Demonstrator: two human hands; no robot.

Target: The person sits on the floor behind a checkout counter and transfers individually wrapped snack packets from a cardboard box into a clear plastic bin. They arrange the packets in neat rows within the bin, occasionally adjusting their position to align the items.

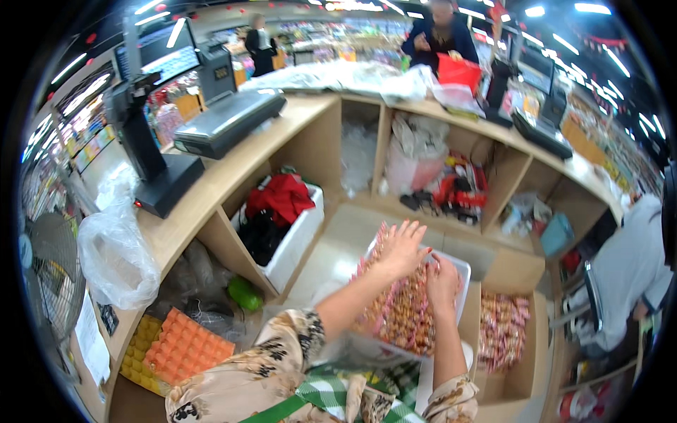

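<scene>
Before me is a white plastic tub (461,270) filled with small wrapped snack packets (399,312) in rows, with pink edges on their clear wrappers. My left hand (404,251) lies flat over the far part of the packets, fingers extended and slightly apart. Near the tub's right side, my right hand (443,285) rests among the packets with its fingers bent down. Its fingertips are partly hidden, so whether it pinches a packet does not show. To the right, an open cardboard box (510,383) contains more of these packets (503,330).
A wooden counter (248,150) with scales (230,124) curves around me. Its shelves hold a white foam box (296,246) of clothing and orange egg trays (185,346). A plastic bag (119,254) hangs at left. A seated person (624,275) is at right; another person (441,37) stands beyond the counter.
</scene>
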